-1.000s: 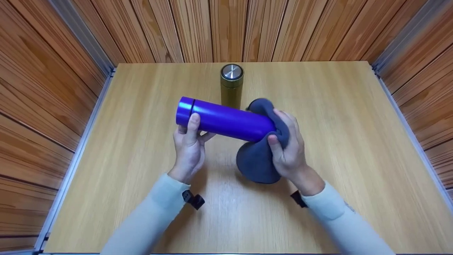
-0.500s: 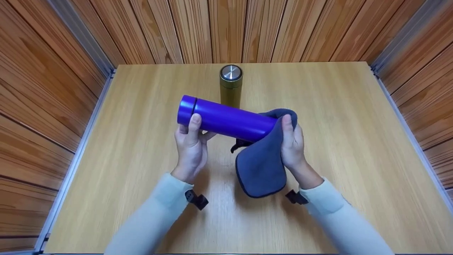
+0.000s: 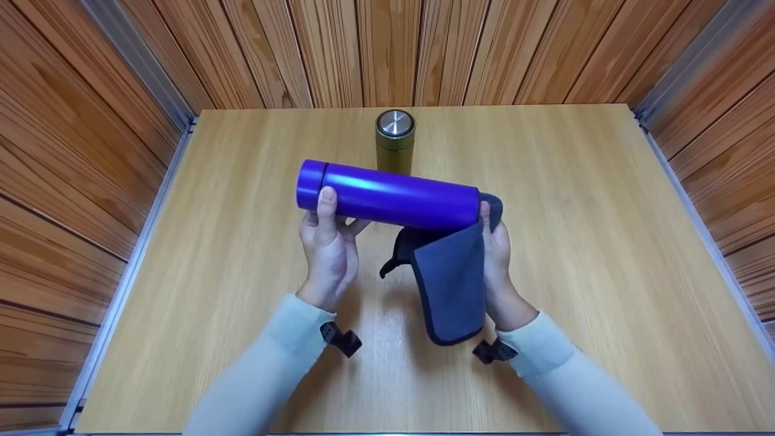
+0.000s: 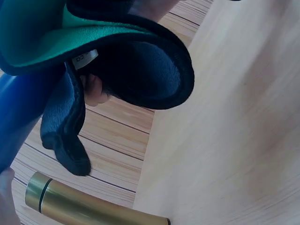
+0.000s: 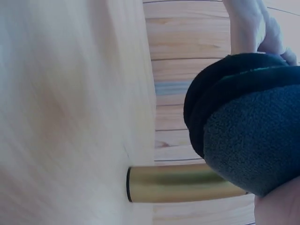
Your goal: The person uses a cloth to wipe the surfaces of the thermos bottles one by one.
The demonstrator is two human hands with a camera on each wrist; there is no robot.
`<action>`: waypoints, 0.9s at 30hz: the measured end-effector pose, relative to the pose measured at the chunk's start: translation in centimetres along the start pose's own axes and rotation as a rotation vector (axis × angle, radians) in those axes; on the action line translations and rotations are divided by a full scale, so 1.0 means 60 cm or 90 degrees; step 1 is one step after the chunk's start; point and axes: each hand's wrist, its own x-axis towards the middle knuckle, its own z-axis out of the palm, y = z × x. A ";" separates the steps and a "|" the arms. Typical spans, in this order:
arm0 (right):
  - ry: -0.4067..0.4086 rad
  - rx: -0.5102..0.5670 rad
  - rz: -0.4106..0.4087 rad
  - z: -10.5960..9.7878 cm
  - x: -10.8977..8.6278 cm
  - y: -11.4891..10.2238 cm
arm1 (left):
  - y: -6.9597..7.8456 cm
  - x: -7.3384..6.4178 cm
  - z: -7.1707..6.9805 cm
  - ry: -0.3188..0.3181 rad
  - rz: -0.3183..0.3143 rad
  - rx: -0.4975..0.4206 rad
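Observation:
A purple thermos bottle (image 3: 399, 194) is held nearly level above the table, its capped end to the left. My left hand (image 3: 330, 257) grips it close to the cap, thumb on the near side. At the base end, my right hand (image 3: 497, 260) holds a dark grey cloth (image 3: 454, 281) against the bottle, thumb over the fabric. Most of the cloth hangs in a fold, and a small dark loop dangles at its left. In the left wrist view the cloth (image 4: 117, 35) shows a green face, dark edging and a white tag. The right fingers are partly hidden behind it.
Behind the purple bottle a gold thermos bottle (image 3: 395, 151) with a silver-topped lid stands upright, its lower part hidden. Wood-panelled walls (image 3: 387, 54) border the wooden table (image 3: 242, 181) at the back and sides.
My right hand has turned and slid down slightly, and the cloth now hangs lower and uncovers the bottle's base end. The bottle has become more level. My left hand keeps its grip.

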 end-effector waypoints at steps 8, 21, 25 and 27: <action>0.041 -0.064 0.006 -0.005 0.001 0.016 | 0.007 -0.002 -0.002 -0.004 0.065 0.034; -0.057 0.077 -0.024 -0.031 -0.003 0.013 | 0.042 0.012 -0.030 -0.042 0.157 0.180; -0.104 0.113 -0.064 -0.038 -0.002 0.009 | 0.046 0.019 -0.042 -0.044 0.204 0.269; -0.104 0.093 -0.079 -0.041 -0.002 0.005 | 0.049 0.022 -0.049 -0.044 0.222 0.316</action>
